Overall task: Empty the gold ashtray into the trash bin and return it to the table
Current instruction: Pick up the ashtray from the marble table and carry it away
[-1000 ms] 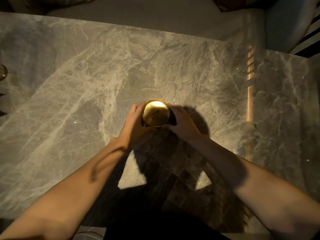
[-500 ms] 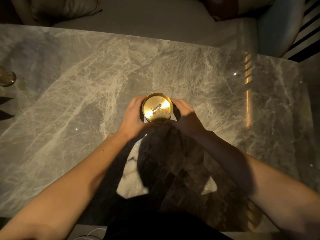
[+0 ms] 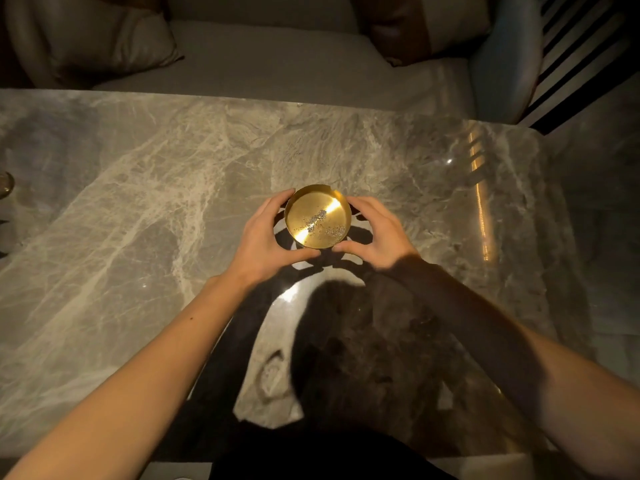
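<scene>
A round gold ashtray with grey ash flecks in its dish is held over the middle of the marble table. My left hand curls around its left rim. My right hand grips its right rim, thumb under the near edge. The ashtray's shadow falls on the table just below it, so it seems lifted slightly off the surface. No trash bin is in view.
A sofa seat with cushions runs along the table's far edge. A light blue chair stands at the far right corner. A small glass object sits at the table's left edge.
Both hands have raised the ashtray from the table and its open dish with ash now faces the camera. The view has tilted up, showing more of the sofa.
</scene>
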